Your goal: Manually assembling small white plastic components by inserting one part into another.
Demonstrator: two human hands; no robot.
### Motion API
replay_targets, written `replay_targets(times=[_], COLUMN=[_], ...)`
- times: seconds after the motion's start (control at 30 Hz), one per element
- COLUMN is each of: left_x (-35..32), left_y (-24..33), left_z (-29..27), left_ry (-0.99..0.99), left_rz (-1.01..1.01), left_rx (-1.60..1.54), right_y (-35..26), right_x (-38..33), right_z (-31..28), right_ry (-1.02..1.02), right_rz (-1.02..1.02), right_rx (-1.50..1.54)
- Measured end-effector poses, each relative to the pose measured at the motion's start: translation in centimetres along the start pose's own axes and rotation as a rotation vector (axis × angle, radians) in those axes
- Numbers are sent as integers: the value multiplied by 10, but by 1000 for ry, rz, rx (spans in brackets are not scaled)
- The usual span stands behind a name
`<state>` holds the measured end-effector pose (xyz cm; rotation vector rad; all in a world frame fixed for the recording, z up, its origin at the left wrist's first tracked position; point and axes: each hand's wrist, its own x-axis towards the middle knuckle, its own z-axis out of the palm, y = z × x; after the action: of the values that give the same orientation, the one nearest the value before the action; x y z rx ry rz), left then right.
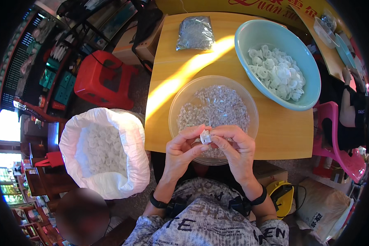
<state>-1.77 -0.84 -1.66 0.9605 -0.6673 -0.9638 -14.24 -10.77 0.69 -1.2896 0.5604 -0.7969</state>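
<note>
My left hand [182, 149] and my right hand [233, 145] meet over the near edge of a clear bowl [180, 104] full of small transparent plastic parts. Together the fingertips pinch one small white plastic cap [205, 137]. Beyond it to the right stands a light blue bowl [250, 33] holding several white caps like it. Both bowls rest on a small wooden table [283, 131]. Black bands circle both of my wrists.
A clear bag of small parts [195, 33] lies at the table's far end. A big white sack [106, 151] of white caps stands on the floor to my left, a red stool [100, 80] beyond it. Another person [352, 106] sits at the right near a pink chair [336, 151].
</note>
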Motion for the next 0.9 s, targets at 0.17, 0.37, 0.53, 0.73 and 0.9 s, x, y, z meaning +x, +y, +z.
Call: replay_targets(times=[0.17,0.37,0.53,0.73,0.9], left_x=[-1,-1,-2,1,1], left_y=[4,12,11,9,11], left_z=[0,4,7,13,16], left_ry=[2,51,31,56,61], left_rz=[14,-108,22,18,-11], left_rx=[21,4,143,214,299], right_y=[-6,-8,-4,-3,-5], right_x=[2,-2,-2,-1,-2], right_z=[0,-1,-4,-8,-9], right_ry=[-47,-17,-46,-46,-17], right_rz=[46,98,80,40,104], right_rx=[22,153,92,49,23])
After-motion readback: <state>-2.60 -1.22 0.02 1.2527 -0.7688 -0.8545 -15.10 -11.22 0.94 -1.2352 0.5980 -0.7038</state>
